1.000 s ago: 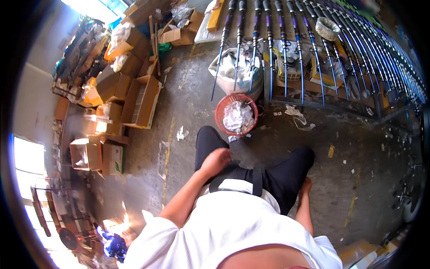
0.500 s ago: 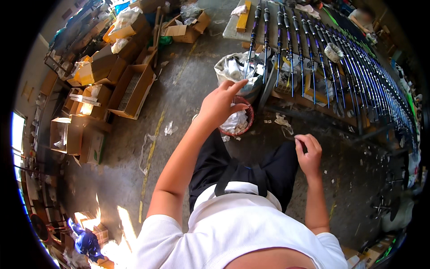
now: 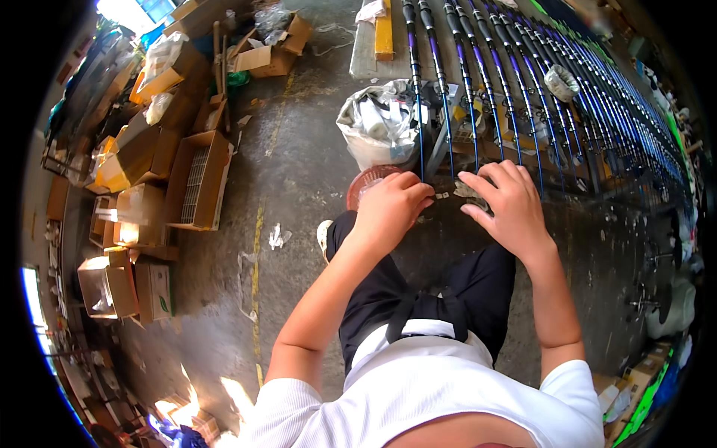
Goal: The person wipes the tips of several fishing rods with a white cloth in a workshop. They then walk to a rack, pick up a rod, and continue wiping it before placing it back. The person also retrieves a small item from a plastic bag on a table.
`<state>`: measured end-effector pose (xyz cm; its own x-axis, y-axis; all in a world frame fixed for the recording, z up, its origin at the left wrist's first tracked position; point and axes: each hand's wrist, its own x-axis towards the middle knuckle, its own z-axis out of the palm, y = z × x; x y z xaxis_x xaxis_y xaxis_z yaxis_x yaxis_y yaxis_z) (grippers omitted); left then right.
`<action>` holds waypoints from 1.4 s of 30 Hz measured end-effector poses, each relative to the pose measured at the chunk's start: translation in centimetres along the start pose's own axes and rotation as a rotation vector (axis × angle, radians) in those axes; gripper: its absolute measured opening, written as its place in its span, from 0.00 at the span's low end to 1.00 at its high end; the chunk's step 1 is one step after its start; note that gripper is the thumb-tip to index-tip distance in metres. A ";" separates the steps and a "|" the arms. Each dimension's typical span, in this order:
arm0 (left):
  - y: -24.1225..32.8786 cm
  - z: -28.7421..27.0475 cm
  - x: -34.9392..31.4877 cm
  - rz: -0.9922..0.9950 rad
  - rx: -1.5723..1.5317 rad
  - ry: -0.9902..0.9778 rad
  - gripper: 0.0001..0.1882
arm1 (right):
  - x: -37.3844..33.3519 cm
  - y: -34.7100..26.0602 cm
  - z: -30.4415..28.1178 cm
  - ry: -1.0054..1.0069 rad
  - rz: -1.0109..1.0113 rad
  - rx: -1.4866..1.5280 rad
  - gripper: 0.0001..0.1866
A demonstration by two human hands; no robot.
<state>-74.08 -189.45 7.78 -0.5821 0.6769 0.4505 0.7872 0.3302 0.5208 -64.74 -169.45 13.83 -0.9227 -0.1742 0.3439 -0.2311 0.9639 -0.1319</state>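
Observation:
Several blue and purple fishing rods (image 3: 457,67) lie side by side, their thin blue ends sticking out over the table edge toward me. My left hand (image 3: 392,213) is just below the end of the leftmost rod. Its fingers and thumb are pressed together, and whatever may be between them is too small to make out. To its right, my right hand (image 3: 511,209) has its thumb held away from its bent fingers, with nothing visible between them. Its fingertips are near the ends of the neighbouring rods; I cannot tell whether they touch.
A white bag (image 3: 373,127) of waste stands beside the table (image 3: 366,56). Partly behind my left hand is a red basket (image 3: 358,187). Cardboard boxes (image 3: 198,179) crowd the left side. A wrapped roll (image 3: 562,84) rests on the rods. Scraps (image 3: 278,237) litter the floor.
My left hand has moved down to the rod end, and its spread fingers have come together. My right hand has risen toward the rods and its fingers have opened. The view has shifted.

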 end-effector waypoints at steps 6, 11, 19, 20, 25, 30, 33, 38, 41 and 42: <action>-0.5 -0.5 1.6 0.010 -0.078 -0.082 0.07 | 3.4 1.1 1.3 -0.148 -0.035 -0.055 0.18; -1.1 -1.0 3.0 -0.018 -0.036 -0.163 0.14 | 4.5 2.0 2.0 -0.245 -0.156 -0.030 0.12; 5.0 -7.8 3.0 -0.562 -0.072 -0.323 0.22 | 7.0 3.7 -5.1 -0.260 -0.134 0.362 0.21; 5.8 -8.5 2.4 -0.615 -0.049 -0.290 0.21 | 7.5 4.1 -6.2 -0.252 -0.118 0.396 0.20; 6.2 -9.9 -5.3 -1.002 -0.202 -0.325 0.17 | 10.3 4.4 -9.1 -0.257 -0.134 0.346 0.10; 0.1 -11.3 -20.4 -1.239 -0.039 -0.933 0.22 | 14.9 -1.1 -7.7 -0.267 -0.092 0.335 0.07; -3.1 -15.6 -28.8 -1.426 -0.294 -0.572 0.22 | 18.9 -7.7 -5.2 -0.357 -0.055 0.333 0.07; -8.0 -28.8 -40.5 -1.663 -0.134 -0.168 0.20 | 26.4 -19.4 -1.7 -0.502 -0.248 0.492 0.08; -10.7 -37.3 -38.7 -1.647 0.203 -0.270 0.19 | 29.8 -22.7 -0.5 -0.563 -0.285 0.534 0.09; -11.6 -39.4 -38.8 -1.665 0.269 -0.271 0.18 | 30.9 -23.4 0.0 -0.564 -0.280 0.519 0.10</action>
<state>-68.64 -245.48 12.78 -0.7224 -0.4137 -0.5541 -0.5636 0.8165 0.1252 -87.83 -197.43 27.51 -0.7941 -0.6033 -0.0736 -0.4620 0.6780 -0.5718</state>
